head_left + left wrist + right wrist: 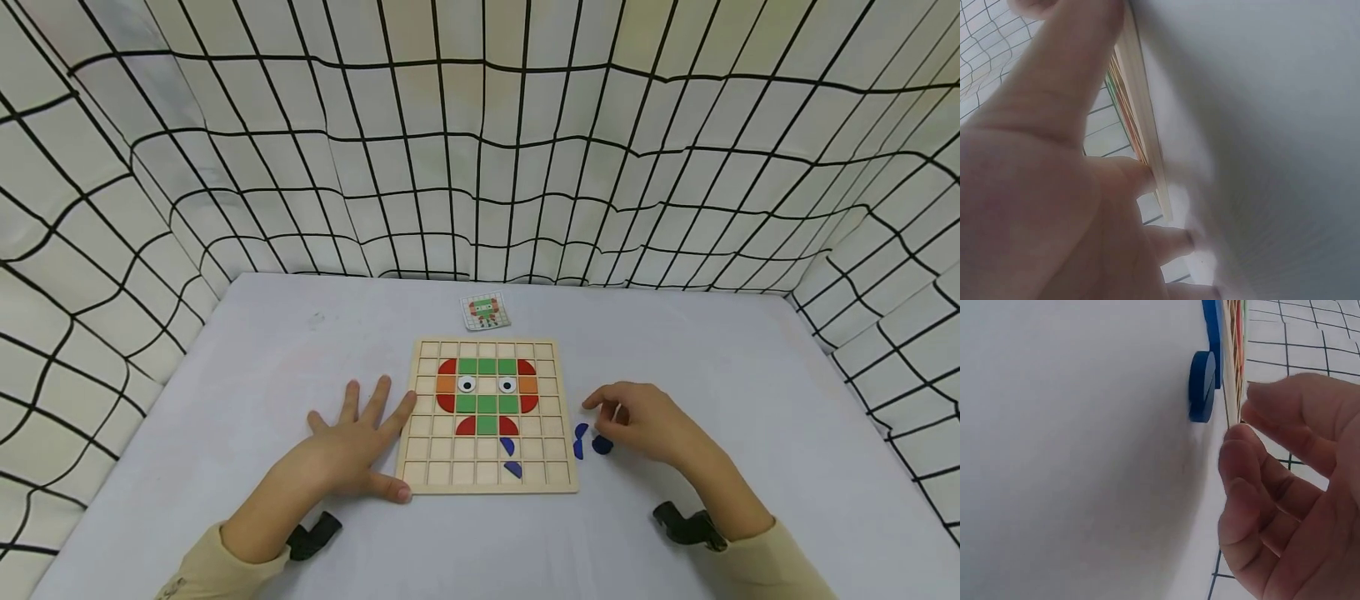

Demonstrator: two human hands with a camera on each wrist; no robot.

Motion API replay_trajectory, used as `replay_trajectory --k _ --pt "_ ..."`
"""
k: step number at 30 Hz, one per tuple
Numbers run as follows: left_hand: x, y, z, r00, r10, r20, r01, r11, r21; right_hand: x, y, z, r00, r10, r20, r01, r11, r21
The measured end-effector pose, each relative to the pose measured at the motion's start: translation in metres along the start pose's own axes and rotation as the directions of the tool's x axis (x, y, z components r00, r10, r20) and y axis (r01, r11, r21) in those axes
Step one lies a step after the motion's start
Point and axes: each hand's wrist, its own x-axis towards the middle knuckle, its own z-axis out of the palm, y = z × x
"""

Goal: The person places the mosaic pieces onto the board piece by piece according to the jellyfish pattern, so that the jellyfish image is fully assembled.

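A wooden grid board (487, 489) lies on the white table, bearing a figure of green squares (487, 404), red quarter-round pieces (447, 367), orange squares and two googly eyes (467, 384). Two blue half-round pieces (513, 469) sit in its lower cells. My left hand (348, 454) spreads flat at the board's left side, thumb and a fingertip touching the edge. Right of the board, my right hand (645, 423) hovers with loosely bent fingers; nothing shows between them. Just beside it are loose blue pieces (581, 431) and a round blue shape (1202, 387) in the right wrist view.
Beyond the board lies a small picture card (485, 312) showing a similar figure. White walls with black netting (480, 167) surround the table at the back and sides. Each wrist wears a black strapped device (686, 525).
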Motion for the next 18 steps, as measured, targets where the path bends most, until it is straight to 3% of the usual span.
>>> replay_trajectory --k 5,13,18 --pt "0.001 0.000 0.001 1.000 -0.002 0.004 0.002 1.000 0.002 0.002 0.002 0.005 0.998 0.012 0.055 -0.010 1.000 -0.027" --pt "0.001 -0.001 0.001 1.000 -0.008 0.005 0.007 1.000 0.009 0.010 -0.005 0.011 0.998 -0.050 0.048 0.055 0.994 -0.093" --pt "0.000 -0.001 0.000 1.000 -0.006 0.013 0.006 1.000 0.002 0.012 -0.008 0.012 0.997 -0.042 0.062 0.048 0.994 -0.099"
